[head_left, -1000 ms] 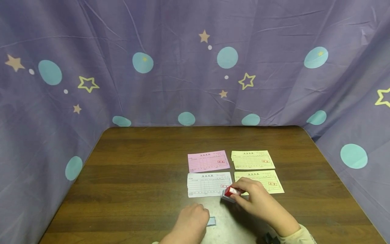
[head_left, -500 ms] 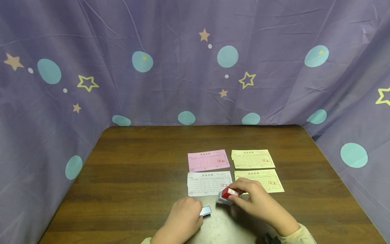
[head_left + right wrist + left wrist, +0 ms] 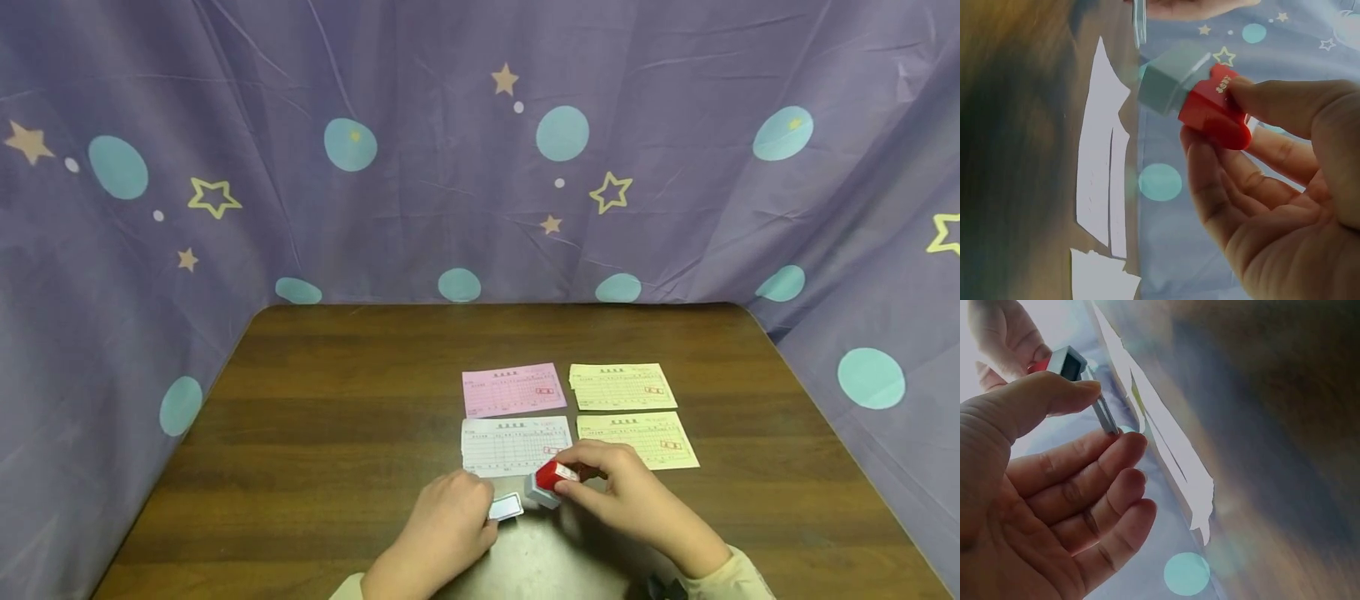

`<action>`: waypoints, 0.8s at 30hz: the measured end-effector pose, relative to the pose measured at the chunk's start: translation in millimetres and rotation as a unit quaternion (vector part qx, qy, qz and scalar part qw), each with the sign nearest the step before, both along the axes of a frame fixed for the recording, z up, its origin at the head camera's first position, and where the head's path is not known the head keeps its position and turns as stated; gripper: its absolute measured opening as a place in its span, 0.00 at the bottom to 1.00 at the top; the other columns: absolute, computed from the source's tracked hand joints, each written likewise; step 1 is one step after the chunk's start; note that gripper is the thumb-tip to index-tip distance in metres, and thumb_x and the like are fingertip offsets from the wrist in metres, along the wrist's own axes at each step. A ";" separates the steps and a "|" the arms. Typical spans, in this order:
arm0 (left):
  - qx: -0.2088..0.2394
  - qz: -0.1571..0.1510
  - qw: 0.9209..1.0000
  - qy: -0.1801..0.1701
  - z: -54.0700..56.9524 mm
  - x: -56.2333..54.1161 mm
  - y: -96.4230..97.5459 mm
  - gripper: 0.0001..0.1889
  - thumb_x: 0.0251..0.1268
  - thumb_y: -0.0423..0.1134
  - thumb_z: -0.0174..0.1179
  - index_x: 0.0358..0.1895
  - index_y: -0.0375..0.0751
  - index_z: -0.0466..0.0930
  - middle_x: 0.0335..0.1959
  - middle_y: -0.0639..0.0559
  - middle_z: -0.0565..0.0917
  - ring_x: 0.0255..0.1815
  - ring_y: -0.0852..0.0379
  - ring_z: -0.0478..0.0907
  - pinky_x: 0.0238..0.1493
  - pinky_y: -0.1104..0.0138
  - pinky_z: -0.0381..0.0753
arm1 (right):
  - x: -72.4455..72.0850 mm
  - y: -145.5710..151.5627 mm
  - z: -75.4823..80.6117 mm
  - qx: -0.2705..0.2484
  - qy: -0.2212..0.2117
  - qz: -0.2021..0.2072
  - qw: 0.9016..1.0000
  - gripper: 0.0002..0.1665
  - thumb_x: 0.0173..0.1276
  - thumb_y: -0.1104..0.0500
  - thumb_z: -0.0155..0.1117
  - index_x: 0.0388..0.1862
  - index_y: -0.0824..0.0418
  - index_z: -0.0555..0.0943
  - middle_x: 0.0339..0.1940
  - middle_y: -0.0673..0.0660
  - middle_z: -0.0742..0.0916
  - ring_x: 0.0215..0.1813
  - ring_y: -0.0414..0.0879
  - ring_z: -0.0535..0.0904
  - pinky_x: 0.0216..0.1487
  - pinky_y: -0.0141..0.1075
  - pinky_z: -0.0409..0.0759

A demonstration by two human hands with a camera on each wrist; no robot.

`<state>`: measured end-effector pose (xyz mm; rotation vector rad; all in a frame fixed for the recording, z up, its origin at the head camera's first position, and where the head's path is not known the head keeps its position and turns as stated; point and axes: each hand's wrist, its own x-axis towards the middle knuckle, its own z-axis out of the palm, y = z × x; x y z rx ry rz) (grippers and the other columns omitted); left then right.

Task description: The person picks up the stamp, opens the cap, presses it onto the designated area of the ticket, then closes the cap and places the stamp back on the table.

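Observation:
My right hand [image 3: 626, 492] grips a self-inking stamp [image 3: 553, 477] by its red handle, thumb on one side and fingers on the other. The stamp tilts, its grey base facing left toward my other hand; the right wrist view shows its red handle [image 3: 1216, 109] close up. Between thumb and fingertips, my left hand [image 3: 447, 517] pinches a small flat grey rectangular cap [image 3: 507, 507]. A narrow gap separates cap and stamp base in the head view. The left wrist view shows the cap [image 3: 1105, 412] edge-on, with the stamp's hollow-looking base [image 3: 1063, 361] behind my thumb.
Beyond my hands lie a white form slip [image 3: 510, 446], a pink slip [image 3: 510, 392] and two yellow slips [image 3: 618, 385], each with a red stamped mark. They rest on a brown wooden table [image 3: 322, 433], with a purple patterned curtain [image 3: 420, 167] around it.
My left hand has moved forward with the cap, bringing it up and nearer the stamp. The stamp has shifted slightly left and tilted, its base turning toward the cap.

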<state>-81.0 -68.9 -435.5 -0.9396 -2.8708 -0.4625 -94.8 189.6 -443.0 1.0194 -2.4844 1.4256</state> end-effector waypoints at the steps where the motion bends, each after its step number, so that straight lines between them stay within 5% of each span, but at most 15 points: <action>1: 0.003 0.000 1.000 -0.003 0.7 -0.2 -0.1 0.17 0.40 0.33 0.71 0.14 0.48 0.68 0.15 0.58 0.71 0.16 0.59 0.67 0.20 0.61 0.70 | 0.3 -0.7 -0.4 -0.003 -0.011 0.003 1.000 0.10 0.67 0.64 0.73 0.46 0.57 0.86 0.41 0.46 0.87 0.38 0.40 0.84 0.40 0.35 0.84; 10: 0.049 0.013 0.998 -0.045 4.6 -0.3 0.2 0.16 0.43 0.33 0.71 0.14 0.50 0.70 0.12 0.64 0.66 0.14 0.63 0.61 0.15 0.66 0.65 | 1.9 -5.5 -5.6 -0.036 -0.114 0.014 0.993 0.09 0.69 0.66 0.70 0.47 0.59 0.85 0.44 0.49 0.88 0.43 0.45 0.86 0.47 0.39 0.85; 15: 0.096 0.007 0.993 -0.072 3.9 -1.2 0.6 0.10 0.47 0.33 0.73 0.21 0.46 0.79 0.14 0.67 0.70 0.15 0.68 0.63 0.15 0.72 0.65 | 2.2 -7.7 -4.7 -0.039 -0.132 0.012 0.990 0.10 0.68 0.70 0.69 0.47 0.60 0.85 0.44 0.51 0.88 0.45 0.43 0.86 0.48 0.40 0.84; 20: 0.176 -0.002 0.977 -0.118 1.8 -1.7 1.5 0.06 0.50 0.31 0.72 0.30 0.38 0.84 0.22 0.59 0.83 0.22 0.71 0.74 0.23 0.76 0.75 | 1.7 -6.3 -7.6 -0.038 -0.143 0.008 0.989 0.08 0.70 0.67 0.69 0.46 0.59 0.85 0.44 0.50 0.88 0.44 0.45 0.86 0.48 0.40 0.85; 24: 0.258 -0.003 0.951 -0.170 -0.2 -3.3 2.9 0.07 0.51 0.26 0.70 0.34 0.32 0.84 0.28 0.49 0.88 0.29 0.67 0.83 0.31 0.75 0.81 | 1.9 -5.8 -8.6 -0.047 -0.152 0.013 0.987 0.07 0.71 0.65 0.69 0.46 0.59 0.84 0.44 0.51 0.88 0.44 0.47 0.87 0.48 0.40 0.85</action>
